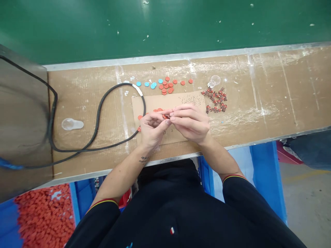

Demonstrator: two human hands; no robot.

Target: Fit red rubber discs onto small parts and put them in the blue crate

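My left hand pinches a small red disc above a cardboard sheet. My right hand meets it from the right, its thumb and fingertips closed at a tiny dark piece by the disc; that piece is too small to name. Several red discs lie on the sheet behind and left of my left hand. Tiny dark bits are scattered over the sheet's back right part. Past the sheet's back edge lie more red discs and several blue discs.
Small red-and-dark pieces are heaped right of the sheet, near a clear plastic scoop. Another scoop lies left, beside a looped black cable. A bin of red pieces stands below the bench's front left.
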